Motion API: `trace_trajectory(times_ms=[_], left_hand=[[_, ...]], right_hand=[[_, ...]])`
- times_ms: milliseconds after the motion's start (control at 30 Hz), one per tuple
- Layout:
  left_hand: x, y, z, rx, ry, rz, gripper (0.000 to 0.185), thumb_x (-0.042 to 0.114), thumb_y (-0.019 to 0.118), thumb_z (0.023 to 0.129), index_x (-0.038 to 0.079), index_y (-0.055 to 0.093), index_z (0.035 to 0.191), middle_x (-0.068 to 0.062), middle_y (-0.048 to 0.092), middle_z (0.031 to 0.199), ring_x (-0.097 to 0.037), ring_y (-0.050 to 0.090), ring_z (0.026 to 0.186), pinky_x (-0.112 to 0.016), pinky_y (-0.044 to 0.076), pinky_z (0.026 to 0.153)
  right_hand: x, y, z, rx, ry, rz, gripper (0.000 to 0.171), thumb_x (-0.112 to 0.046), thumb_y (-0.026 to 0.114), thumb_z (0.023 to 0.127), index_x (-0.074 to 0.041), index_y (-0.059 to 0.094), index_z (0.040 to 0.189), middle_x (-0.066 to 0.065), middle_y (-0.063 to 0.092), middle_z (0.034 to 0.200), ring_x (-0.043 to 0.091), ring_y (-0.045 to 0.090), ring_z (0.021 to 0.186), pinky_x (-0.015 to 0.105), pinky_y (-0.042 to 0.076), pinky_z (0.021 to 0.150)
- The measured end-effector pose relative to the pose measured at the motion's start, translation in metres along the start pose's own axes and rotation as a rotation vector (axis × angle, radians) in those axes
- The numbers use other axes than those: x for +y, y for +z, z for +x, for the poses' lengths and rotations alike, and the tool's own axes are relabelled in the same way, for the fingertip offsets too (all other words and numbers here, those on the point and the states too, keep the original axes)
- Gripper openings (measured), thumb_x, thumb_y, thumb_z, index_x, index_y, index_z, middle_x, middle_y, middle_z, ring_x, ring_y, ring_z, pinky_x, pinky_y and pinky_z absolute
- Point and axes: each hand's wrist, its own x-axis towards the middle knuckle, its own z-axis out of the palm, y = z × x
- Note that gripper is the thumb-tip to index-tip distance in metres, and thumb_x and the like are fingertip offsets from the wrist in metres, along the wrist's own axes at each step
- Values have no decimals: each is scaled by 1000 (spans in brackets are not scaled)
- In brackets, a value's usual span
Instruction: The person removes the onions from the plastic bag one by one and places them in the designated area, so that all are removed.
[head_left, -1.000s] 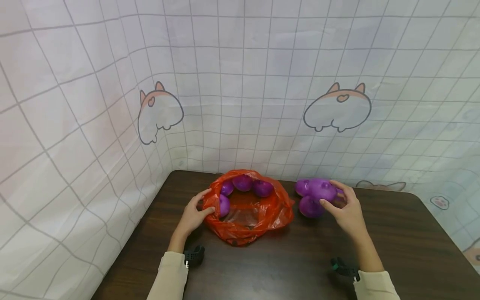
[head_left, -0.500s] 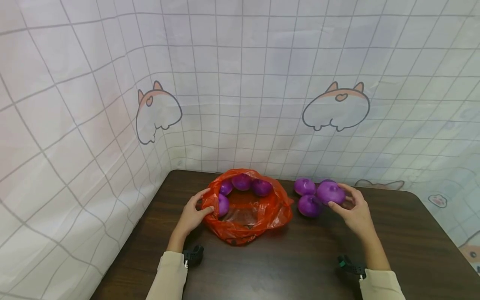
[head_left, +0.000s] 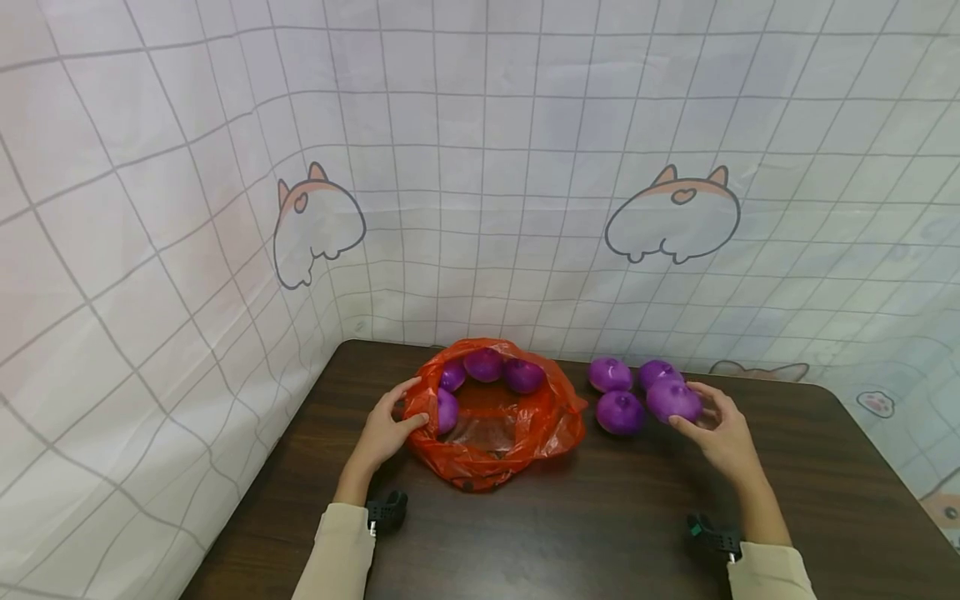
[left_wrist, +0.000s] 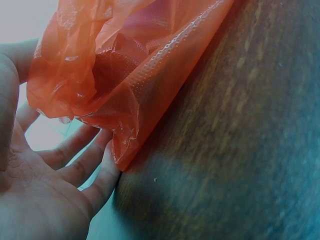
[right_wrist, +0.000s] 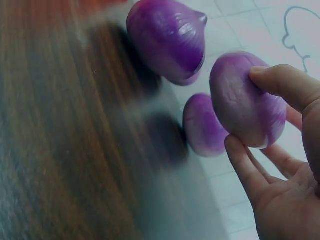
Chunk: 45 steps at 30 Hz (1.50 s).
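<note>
On dark wooden table [head_left: 570,517] | our right hand [head_left: 720,437] pinches round purple onion [head_left: 673,400] by fingertips, it may slip, roll | left hand [head_left: 386,429] grips crinkly orange plastic bag [head_left: 495,454] rim

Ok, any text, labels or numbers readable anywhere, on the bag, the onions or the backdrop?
None readable in any view.
Red bag: plain plastic, no print visible.
Onions: no stickers or labels.
Backdrop: only grid lines and cartoon animal drawings, no words.
Wrist mounts: black, too small to show any marking.
</note>
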Motion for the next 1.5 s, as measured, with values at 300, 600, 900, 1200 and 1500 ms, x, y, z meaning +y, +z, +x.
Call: trace_trajectory(times_ms=[300, 600, 900, 1200, 1500], left_hand=[[-2, 0, 1, 9, 16, 0, 63, 20, 77, 91, 29, 53, 149, -15, 51, 146, -34, 53, 116, -38, 51, 83], [-2, 0, 1, -2, 6, -4, 63, 21, 77, 91, 32, 53, 148, -14, 51, 147, -34, 53, 117, -39, 50, 85], [-2, 1, 1, 4, 7, -4, 63, 22, 77, 91, 30, 53, 149, -15, 51, 146, -35, 53, 116, -38, 51, 83], [0, 0, 0, 0, 14, -15, 63, 23, 77, 91, 28, 53, 149, -15, 51, 146, -35, 53, 115, -36, 49, 80], [0, 2, 2, 8, 4, -5, 63, 17, 76, 92, 22, 51, 151, -19, 50, 147, -36, 53, 115, -35, 48, 79]], right_hand=[[17, 0, 0, -64, 39, -67, 71, -27, 74, 95, -5, 40, 153, 35, 41, 149, 61, 50, 128, 56, 53, 91], [24, 0, -2, -100, 57, -77, 72, -30, 73, 95, -5, 39, 154, 35, 40, 151, 62, 48, 129, 65, 50, 94], [30, 1, -2, -125, 58, -100, 72, -30, 74, 95, -6, 41, 153, 33, 40, 151, 60, 50, 128, 53, 53, 89], [29, 2, -3, -135, 69, -82, 71, -30, 73, 96, -7, 39, 154, 33, 39, 153, 61, 49, 128, 53, 53, 90], [28, 3, -3, -137, 80, -71, 72, -29, 72, 97, -6, 37, 155, 33, 37, 153, 60, 49, 129, 49, 53, 89]])
